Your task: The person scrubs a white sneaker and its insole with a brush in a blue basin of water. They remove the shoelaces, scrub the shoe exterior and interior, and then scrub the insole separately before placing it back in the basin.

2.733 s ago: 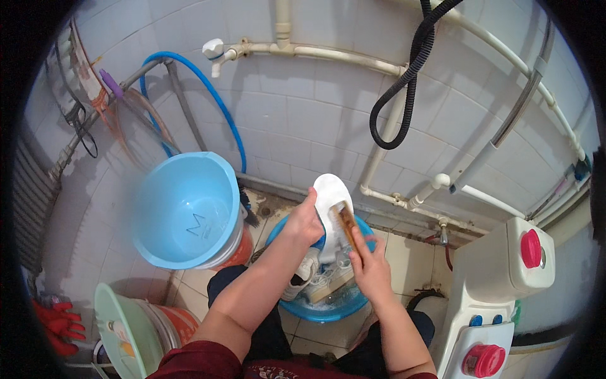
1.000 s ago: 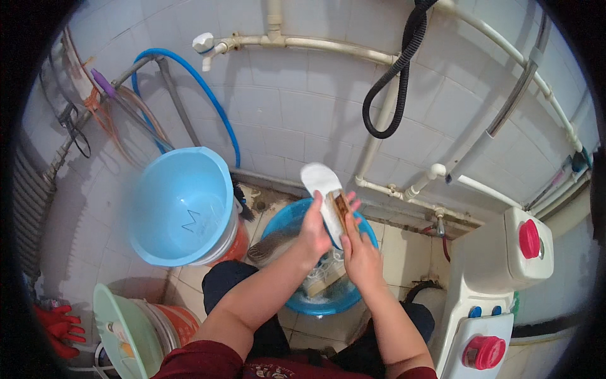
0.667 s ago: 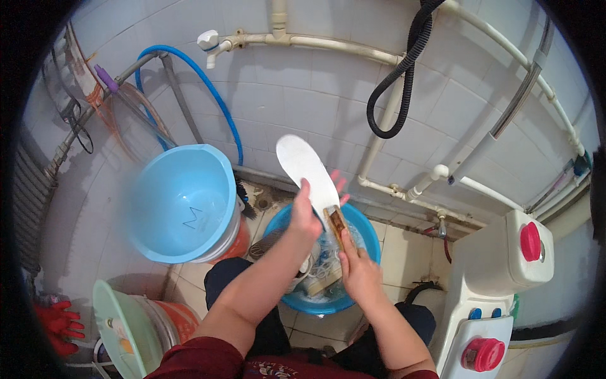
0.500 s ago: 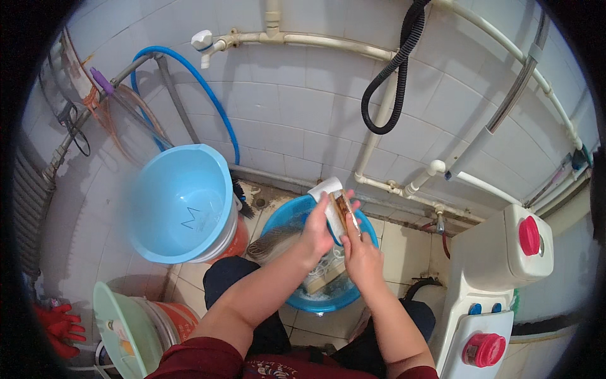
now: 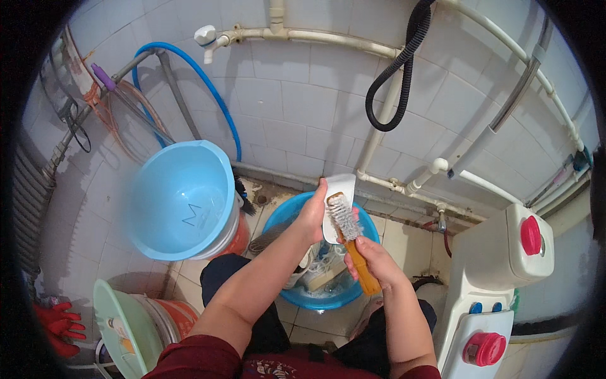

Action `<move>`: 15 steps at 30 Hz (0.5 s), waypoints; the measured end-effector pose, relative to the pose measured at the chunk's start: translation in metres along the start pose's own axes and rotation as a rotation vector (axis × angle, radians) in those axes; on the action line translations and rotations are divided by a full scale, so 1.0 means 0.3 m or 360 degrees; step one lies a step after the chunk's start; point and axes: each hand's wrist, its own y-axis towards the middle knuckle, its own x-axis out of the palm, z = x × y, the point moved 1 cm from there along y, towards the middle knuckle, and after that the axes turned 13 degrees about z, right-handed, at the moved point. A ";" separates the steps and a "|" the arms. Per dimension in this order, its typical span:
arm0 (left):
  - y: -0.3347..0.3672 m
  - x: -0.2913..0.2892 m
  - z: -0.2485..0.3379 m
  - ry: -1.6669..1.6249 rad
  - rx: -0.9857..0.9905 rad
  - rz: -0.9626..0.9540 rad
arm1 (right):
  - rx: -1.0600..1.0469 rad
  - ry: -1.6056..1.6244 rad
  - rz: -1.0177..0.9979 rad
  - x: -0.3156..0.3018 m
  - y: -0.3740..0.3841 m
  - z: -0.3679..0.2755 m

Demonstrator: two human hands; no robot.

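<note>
newly bristle-side up, the brush (image 5: 354, 251)

- Light-blue basin (image 5: 189, 183), deep, resting on a red-and-white bucket (image 5: 237, 243).
- Pale-green basin (image 5: 103, 309), lower left.
- Red glove (image 5: 60, 323), far left.
- Blue hose (image 5: 218, 96), arched.
- Black corrugated hose (image 5: 411, 47), hanging in a loop.
- White tap (image 5: 206, 35) on cream pipe (image 5: 341, 40).
- White plastic container (image 5: 489, 252), red-capped, right.

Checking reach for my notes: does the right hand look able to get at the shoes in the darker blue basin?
Probably yes: the right hand is near the shoes in the open-topped basin, though the brush it grips may need setting down first.
</note>
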 end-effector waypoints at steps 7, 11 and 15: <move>0.002 -0.053 0.093 0.0066 0.0227 0.0139 | 0.0014 -0.0179 -0.0273 -0.021 -0.010 0.015; 0.008 -0.080 0.127 -0.0060 0.0330 0.0092 | -0.0078 -0.0178 -0.0100 -0.051 -0.030 0.026; 0.004 -0.042 0.097 -0.0241 0.0278 -0.0216 | -0.1119 -0.1060 0.0387 -0.045 -0.001 0.060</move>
